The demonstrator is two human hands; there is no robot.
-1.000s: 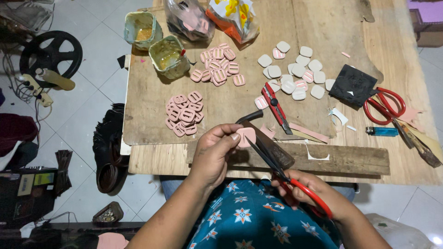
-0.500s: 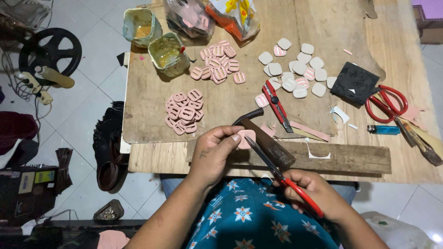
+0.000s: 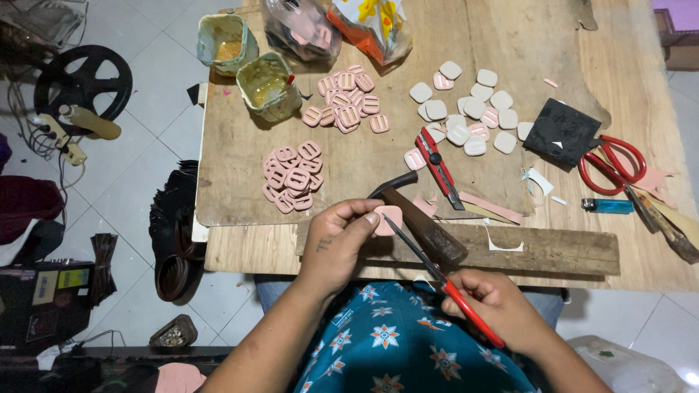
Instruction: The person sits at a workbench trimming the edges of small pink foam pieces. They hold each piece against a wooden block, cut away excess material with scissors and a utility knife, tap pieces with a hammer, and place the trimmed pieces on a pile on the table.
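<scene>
My left hand (image 3: 337, 241) pinches a small pink square piece (image 3: 389, 217) at the near edge of the wooden table (image 3: 240, 244). My right hand (image 3: 498, 306) grips red-handled scissors (image 3: 437, 273), whose thin blades point up-left to the pink piece. A hammer (image 3: 422, 222) with a dark wooden handle lies right behind the piece, across a wooden plank (image 3: 553, 251). A pile of pink slotted pieces (image 3: 291, 178) lies on the table just beyond my left hand.
Farther back sit a second pink pile (image 3: 348, 108), white square pieces (image 3: 466, 109), a red utility knife (image 3: 435, 166), two stained cups (image 3: 268, 86), plastic bags (image 3: 335, 25). To the right: black pad (image 3: 562, 132), red scissors (image 3: 610, 164), blue lighter (image 3: 608, 206). Floor clutter lies left.
The hands stay near the table's front edge. The scissors' blades have shifted slightly against the pink piece; my left fingers keep their pinch.
</scene>
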